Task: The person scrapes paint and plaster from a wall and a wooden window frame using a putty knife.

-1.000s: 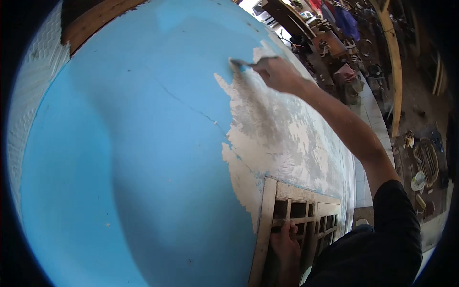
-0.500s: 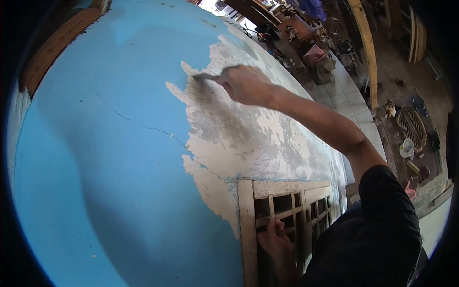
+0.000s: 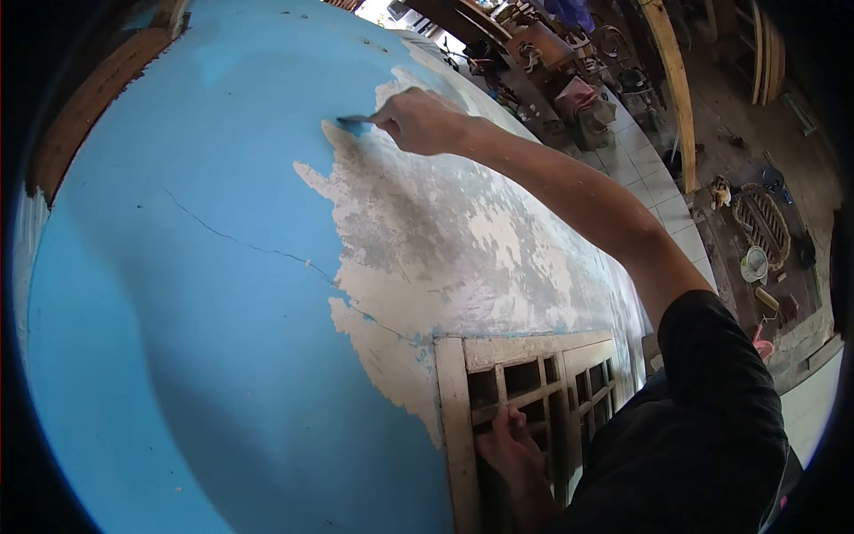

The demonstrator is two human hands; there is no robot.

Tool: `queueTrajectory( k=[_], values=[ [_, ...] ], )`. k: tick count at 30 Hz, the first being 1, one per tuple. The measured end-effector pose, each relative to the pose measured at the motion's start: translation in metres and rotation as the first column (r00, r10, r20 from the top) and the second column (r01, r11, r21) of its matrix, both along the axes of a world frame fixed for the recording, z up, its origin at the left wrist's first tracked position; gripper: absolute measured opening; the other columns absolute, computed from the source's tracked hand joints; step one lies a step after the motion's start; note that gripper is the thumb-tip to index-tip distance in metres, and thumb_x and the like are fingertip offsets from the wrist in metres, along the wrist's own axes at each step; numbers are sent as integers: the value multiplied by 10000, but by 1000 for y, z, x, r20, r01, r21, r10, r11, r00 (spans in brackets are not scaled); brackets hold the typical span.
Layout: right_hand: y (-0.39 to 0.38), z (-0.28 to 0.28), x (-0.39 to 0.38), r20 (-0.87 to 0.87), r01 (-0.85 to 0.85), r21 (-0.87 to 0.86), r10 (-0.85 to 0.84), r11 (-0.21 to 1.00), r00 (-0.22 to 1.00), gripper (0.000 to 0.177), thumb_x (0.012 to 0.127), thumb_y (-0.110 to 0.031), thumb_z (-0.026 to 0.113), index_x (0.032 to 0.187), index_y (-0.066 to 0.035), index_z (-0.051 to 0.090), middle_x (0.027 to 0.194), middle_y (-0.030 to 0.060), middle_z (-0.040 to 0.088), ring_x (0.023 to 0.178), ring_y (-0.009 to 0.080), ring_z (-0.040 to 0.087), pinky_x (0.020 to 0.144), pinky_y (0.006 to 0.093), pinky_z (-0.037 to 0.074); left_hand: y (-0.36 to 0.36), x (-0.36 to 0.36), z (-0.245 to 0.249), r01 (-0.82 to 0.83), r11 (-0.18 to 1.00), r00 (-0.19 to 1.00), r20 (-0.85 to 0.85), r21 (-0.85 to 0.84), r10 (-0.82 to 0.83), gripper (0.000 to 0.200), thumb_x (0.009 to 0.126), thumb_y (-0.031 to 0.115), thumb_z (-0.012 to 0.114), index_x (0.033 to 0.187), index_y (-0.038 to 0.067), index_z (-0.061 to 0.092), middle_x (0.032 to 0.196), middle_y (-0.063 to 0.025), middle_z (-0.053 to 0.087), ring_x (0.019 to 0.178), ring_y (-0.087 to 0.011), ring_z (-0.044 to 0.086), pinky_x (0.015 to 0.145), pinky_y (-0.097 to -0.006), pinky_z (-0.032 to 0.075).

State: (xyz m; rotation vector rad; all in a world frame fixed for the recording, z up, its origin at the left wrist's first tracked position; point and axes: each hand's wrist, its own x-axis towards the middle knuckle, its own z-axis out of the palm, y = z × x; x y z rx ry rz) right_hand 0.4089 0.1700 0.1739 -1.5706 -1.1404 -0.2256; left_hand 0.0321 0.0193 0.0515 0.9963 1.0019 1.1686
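Observation:
My right hand (image 3: 420,121) grips a thin scraper (image 3: 354,119), its blade against the blue painted wall (image 3: 240,169) at the upper edge of a bare patch (image 3: 400,240). The patch shows whitish and grey plaster with ragged edges. Low in the view, my left hand (image 3: 513,445) holds a bar of the wooden window frame (image 3: 454,383), fingers wrapped round it. A thin crack runs across the blue paint to the patch.
At the upper left is a brown wooden beam (image 3: 98,107). To the right stands a tall wooden post (image 3: 678,98). Beyond lie a tiled floor (image 3: 663,189), a woven item (image 3: 761,227), a white bucket (image 3: 754,264) and assorted clutter.
My right hand and the scraper have moved up and left along the patch's edge. My left hand stays on the window bar. The view has shifted slightly.

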Motion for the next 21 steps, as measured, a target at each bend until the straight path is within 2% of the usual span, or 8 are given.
queueTrajectory(
  k=[1, 2, 8, 11, 13, 15, 18, 21],
  values=[
    [-9, 3, -5, 19, -12, 15, 11, 1000, 1000, 246, 967, -123, 583, 1140, -95, 755, 968, 142, 745, 861, 326, 713, 777, 440, 571, 1, 0, 1, -2, 1000, 1000, -3, 2, 2, 95, 921, -27, 643, 995, 11, 599, 879, -79, 626, 791, -144, 600, 599, -265, 463],
    [-22, 0, -14, -18, -58, -25, 58, 998, 998, 233, 904, -94, 557, 1030, -93, 754, 930, 170, 731, 892, 356, 717, 759, 462, 577, 0, -1, 0, -8, 1000, 1000, -4, -1, 8, 96, 922, -25, 644, 997, 14, 597, 877, -79, 626, 789, -144, 600, 599, -266, 463],
    [-3, 6, -11, 3, 17, -102, -17, 995, 1000, 261, 916, -63, 535, 1078, -60, 740, 1017, 170, 724, 922, 349, 716, 788, 462, 585, 1, -5, -8, -72, 996, 997, -16, -45, 71, 96, 928, -21, 646, 1002, 10, 594, 875, -78, 625, 778, -145, 595, 605, -270, 464],
    [-6, -2, -11, 77, 31, 38, -34, 999, 996, 241, 978, -114, 570, 1132, -94, 754, 955, 165, 727, 827, 340, 716, 734, 444, 572, 0, -3, -3, -40, 999, 999, -12, -31, 39, 90, 927, -20, 650, 982, 11, 587, 875, -79, 627, 778, -148, 596, 607, -278, 465],
    [-28, -2, -28, 65, -10, -53, 14, 999, 998, 245, 974, -105, 579, 1155, -65, 738, 927, 204, 724, 820, 341, 716, 725, 449, 566, 0, -1, -4, -34, 999, 999, 3, -25, 34, 88, 926, -19, 650, 974, 12, 583, 874, -79, 627, 779, -149, 596, 607, -280, 464],
    [-32, 3, -33, 60, -14, -119, 21, 993, 998, 250, 975, -101, 574, 1159, -66, 739, 937, 191, 733, 844, 339, 715, 747, 450, 568, 1, -4, -7, -39, 999, 999, 6, -23, 40, 89, 927, -20, 647, 981, 13, 584, 874, -76, 627, 780, -148, 594, 606, -279, 462],
    [-12, 8, -17, 81, 38, 29, -40, 999, 996, 260, 971, -93, 568, 1166, -76, 741, 943, 175, 737, 856, 339, 713, 749, 447, 569, -1, -1, 0, -27, 999, 1000, 3, -35, 27, 92, 924, -21, 642, 985, 12, 582, 872, -77, 624, 780, -145, 588, 602, -276, 457],
    [-15, 14, -14, 35, -4, 30, 3, 1000, 999, 272, 921, -75, 530, 1092, -61, 742, 1030, 173, 732, 964, 351, 715, 821, 445, 585, 2, -6, -6, -19, 1000, 1000, 10, -12, 19, 89, 924, -18, 637, 986, 9, 578, 869, -80, 623, 781, -144, 589, 594, -273, 449]
  ],
)
